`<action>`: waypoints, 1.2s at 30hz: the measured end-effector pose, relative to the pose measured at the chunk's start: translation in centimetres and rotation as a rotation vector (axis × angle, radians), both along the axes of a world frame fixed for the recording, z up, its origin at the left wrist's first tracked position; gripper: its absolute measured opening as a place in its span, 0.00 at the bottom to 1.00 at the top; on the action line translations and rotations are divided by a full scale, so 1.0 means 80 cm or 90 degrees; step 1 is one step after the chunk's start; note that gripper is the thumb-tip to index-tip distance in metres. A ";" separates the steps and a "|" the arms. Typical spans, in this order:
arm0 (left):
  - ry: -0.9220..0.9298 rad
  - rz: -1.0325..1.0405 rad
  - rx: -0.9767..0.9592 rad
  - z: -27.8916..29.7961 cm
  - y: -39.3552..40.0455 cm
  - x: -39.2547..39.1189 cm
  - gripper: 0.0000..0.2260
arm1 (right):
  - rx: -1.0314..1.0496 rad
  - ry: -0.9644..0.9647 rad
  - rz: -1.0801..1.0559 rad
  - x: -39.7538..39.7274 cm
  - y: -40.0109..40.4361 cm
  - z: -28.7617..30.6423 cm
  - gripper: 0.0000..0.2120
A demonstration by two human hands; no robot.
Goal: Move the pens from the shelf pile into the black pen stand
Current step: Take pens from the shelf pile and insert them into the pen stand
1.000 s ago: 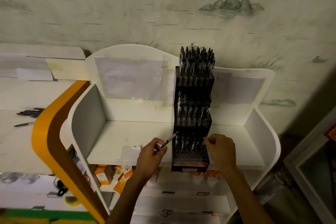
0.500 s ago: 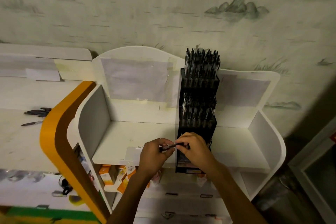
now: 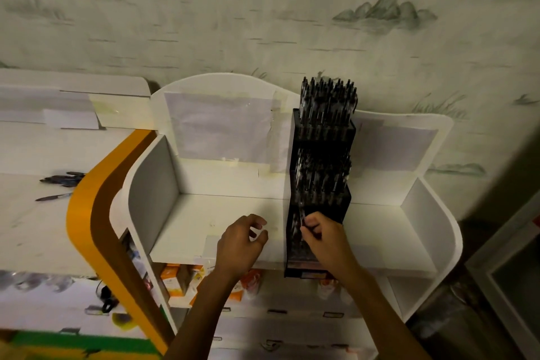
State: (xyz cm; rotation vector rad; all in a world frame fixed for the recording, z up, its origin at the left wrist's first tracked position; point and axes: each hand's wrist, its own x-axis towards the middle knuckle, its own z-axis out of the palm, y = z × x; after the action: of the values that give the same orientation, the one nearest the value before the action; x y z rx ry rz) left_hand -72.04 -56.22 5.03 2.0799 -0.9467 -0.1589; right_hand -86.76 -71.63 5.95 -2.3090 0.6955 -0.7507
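At black pen stand, right hand is pinching light, stiff, slippery pen mid-barrel; left hand is hovering loosely spread, empty.

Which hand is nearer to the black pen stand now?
The right hand: it is at the front of the stand, pinching a pen over its lowest tier. The left hand hangs beside the stand, apart.

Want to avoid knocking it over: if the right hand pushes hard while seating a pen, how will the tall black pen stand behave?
The black pen stand looks tall and narrow, so it may tip if pushed high. Its upper tiers look packed with pens, so it is probably top-heavy. The right hand works at the lowest tier, where a push is likelier to slide it than topple it.
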 end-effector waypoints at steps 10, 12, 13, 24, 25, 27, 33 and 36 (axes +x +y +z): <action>-0.119 -0.035 0.088 -0.011 0.004 0.000 0.13 | 0.014 -0.027 -0.073 0.009 0.011 -0.021 0.04; -0.121 -0.037 0.078 -0.009 0.004 0.000 0.13 | 0.001 -0.014 -0.078 0.010 0.010 -0.024 0.05; -0.122 -0.037 0.073 -0.008 0.004 -0.001 0.13 | -0.005 -0.007 -0.077 0.010 0.009 -0.025 0.05; -0.087 -0.044 0.061 -0.009 0.007 0.000 0.12 | 0.001 0.141 -0.063 0.013 0.012 -0.043 0.07; -0.086 -0.044 0.064 -0.009 0.008 0.000 0.12 | 0.006 0.144 -0.066 0.013 0.013 -0.044 0.07; -0.085 -0.044 0.071 -0.009 0.009 -0.001 0.13 | 0.009 0.136 -0.073 0.014 0.016 -0.043 0.08; -0.084 -0.038 0.087 -0.007 0.012 -0.006 0.13 | 0.031 0.113 -0.090 0.009 0.015 -0.038 0.06; -0.084 -0.030 0.092 -0.005 0.013 -0.010 0.13 | 0.030 0.106 -0.081 0.002 0.017 -0.032 0.04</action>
State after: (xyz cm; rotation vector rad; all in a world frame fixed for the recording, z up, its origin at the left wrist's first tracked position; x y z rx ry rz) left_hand -72.83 -55.18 4.59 2.2238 -1.0931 -0.1197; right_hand -86.57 -70.26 3.41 -2.3195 0.9328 -0.5958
